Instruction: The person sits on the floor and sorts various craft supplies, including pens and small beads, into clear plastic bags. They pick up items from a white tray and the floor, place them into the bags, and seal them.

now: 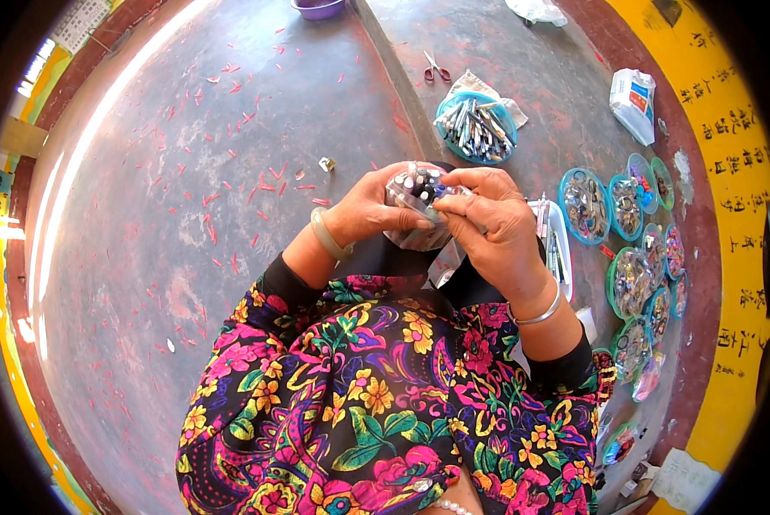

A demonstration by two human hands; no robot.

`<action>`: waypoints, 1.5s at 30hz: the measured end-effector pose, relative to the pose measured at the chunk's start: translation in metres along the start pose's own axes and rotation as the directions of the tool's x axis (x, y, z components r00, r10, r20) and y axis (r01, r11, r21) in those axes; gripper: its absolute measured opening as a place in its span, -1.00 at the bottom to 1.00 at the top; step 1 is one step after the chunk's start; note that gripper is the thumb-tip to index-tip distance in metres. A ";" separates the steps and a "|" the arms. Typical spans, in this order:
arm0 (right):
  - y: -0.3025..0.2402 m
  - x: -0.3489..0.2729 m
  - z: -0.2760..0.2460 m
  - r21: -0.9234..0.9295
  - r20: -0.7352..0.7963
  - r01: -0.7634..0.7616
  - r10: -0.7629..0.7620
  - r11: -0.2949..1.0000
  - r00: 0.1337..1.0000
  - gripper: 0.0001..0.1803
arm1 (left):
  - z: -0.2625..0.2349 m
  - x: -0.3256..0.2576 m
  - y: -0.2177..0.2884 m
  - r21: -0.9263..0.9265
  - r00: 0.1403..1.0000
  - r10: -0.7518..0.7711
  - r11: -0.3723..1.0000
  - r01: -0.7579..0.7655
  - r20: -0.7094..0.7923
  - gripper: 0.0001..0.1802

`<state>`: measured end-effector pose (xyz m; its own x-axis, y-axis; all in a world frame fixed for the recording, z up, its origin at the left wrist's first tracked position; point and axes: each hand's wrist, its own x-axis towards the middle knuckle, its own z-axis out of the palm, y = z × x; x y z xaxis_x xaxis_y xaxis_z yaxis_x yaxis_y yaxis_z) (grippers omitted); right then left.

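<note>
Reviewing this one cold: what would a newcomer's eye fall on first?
Probably the black garment with vivid multicoloured flowers, filling the lower middle. Above it, the left hand holds a clear plastic container of slender dark and white pieces, with the right hand at its top. Round blue and green plastic bowls cluster at right.

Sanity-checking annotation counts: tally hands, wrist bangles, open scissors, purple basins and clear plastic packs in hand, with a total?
Hands: 2 (left hand, right hand)
Wrist bangles: 2 (pale bangle, silver bangle)
Open scissors: 1
Purple basin: 1
Clear plastic pack: 1
Total: 7
</note>
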<state>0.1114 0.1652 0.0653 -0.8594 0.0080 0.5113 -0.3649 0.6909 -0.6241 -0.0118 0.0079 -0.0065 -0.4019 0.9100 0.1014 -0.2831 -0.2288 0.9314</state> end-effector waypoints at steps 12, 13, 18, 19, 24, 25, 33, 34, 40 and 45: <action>-0.002 -0.019 0.013 -0.267 -0.155 0.052 -0.097 0.962 0.983 -0.84 | 0.013 0.003 0.000 0.089 0.990 0.087 0.993 -0.077 -0.111 -0.18; -0.002 -0.022 0.014 -0.251 -0.180 0.048 -0.095 0.967 0.979 -0.83 | 0.011 0.005 -0.002 0.093 0.991 0.084 0.993 -0.074 -0.104 -0.20; -0.003 -0.041 0.009 -0.304 -0.246 0.087 -0.166 0.949 0.955 -0.74 | 0.008 0.005 -0.010 0.163 0.989 0.102 0.983 -0.084 -0.106 -0.24; 0.000 -0.046 0.003 -0.346 -0.272 0.058 -0.159 0.937 0.949 -0.74 | 0.009 0.003 -0.009 0.171 0.987 0.103 0.982 -0.081 -0.123 -0.23; 0.055 -0.105 -0.043 -0.495 -0.480 -0.286 0.017 0.820 0.877 -0.76 | 0.017 0.003 -0.004 0.116 0.974 0.140 0.986 -0.120 -0.181 -0.27; 0.075 -0.126 -0.051 -0.448 -0.562 -0.399 0.095 0.800 0.822 -0.75 | 0.010 0.002 -0.009 0.159 0.974 0.142 0.981 -0.114 -0.176 -0.29; 0.201 -0.334 -0.070 -0.119 -0.558 -0.952 0.774 0.281 0.298 -0.73 | 0.000 0.002 -0.006 0.322 0.938 0.243 0.934 -0.158 -0.247 -0.32; 0.204 -0.341 -0.061 -0.137 -0.520 -0.958 0.805 0.250 0.285 -0.72 | 0.000 0.003 -0.007 0.298 0.943 0.237 0.941 -0.162 -0.235 -0.33; 0.212 -0.348 -0.020 -0.299 -0.484 -0.935 0.814 0.190 0.321 -0.69 | 0.009 0.003 -0.004 0.123 0.975 0.120 0.988 -0.098 -0.188 -0.33; 0.228 -0.358 -0.019 -0.427 -0.434 -0.891 0.829 0.154 0.352 -0.74 | 0.002 0.000 -0.003 0.163 0.984 0.091 0.984 -0.066 -0.150 -0.35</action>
<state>0.3428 0.3332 -0.2486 -0.4491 0.8898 -0.0810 0.8625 0.4081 -0.2994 -0.0092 0.0096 -0.0086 -0.5525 0.8229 0.1324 -0.1097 -0.2293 0.9672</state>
